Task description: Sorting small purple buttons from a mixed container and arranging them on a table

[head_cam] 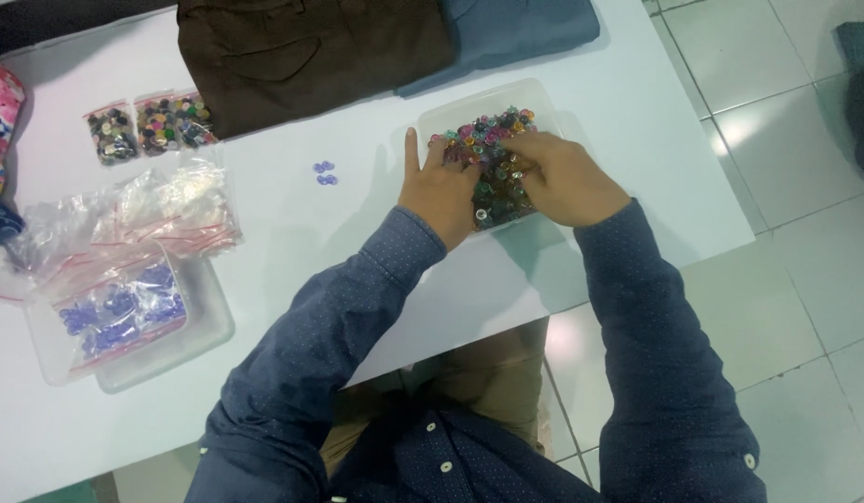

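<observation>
Your left hand lies palm down on the near left edge of the clear plastic container, fingers spread flat and holding nothing, with the forefinger stretched out along the container's left wall. Your right hand rests on the mixed coloured buttons inside the container, fingers curled down into the heap; whether they pinch a button cannot be told. The container stands on the white table, near its right edge, just in front of the folded blue garment. A folded brown garment lies beside the blue one. Two small purple buttons sit on the bare table, to the left of your left hand and apart from it. Further left are small bags of dark and mixed buttons, a pile of empty clear bags, and a clear tray bearing a bag of purple buttons.
</observation>
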